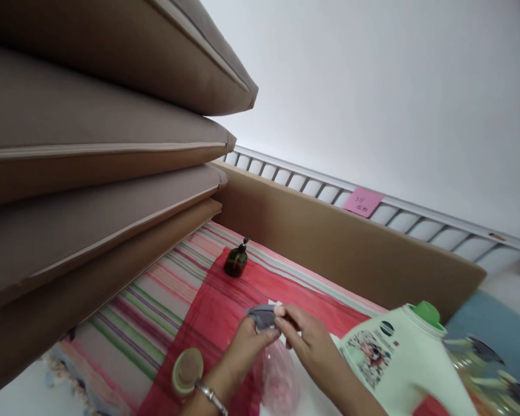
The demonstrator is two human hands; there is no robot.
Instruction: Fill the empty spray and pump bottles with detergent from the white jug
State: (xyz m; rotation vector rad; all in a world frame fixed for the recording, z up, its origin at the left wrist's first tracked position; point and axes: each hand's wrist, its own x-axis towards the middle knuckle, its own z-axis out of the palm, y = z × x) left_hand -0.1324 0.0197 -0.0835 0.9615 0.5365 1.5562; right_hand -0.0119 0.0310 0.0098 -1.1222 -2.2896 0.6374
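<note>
Cushion stack [95,104] on L; L hand [249,341] & R hand [305,335], fingers pinching grey item [264,316] abv red cloth [214,292], jug [409,352] to R.

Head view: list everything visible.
cushions: at least three, brown-grey, left
wall: one, white, back
slatted rail: one, white, along wall
note: one, pink, on rail
panel: one, brown, before rail
surface: one, blue, right
striped cloth: one, multicoloured, left
red cloth: one, over striped cloth
pump bottle: one, dark, on red cloth
round container: one, yellowish, on red cloth
translucent item: one, pink, bottom centre
jug: one, pale green, right
glassy items: count unclear, greenish, right
small item: one, grey, held
bracelet: one, silver, left wrist
left hand: one, centre
right hand: one, centre
</note>
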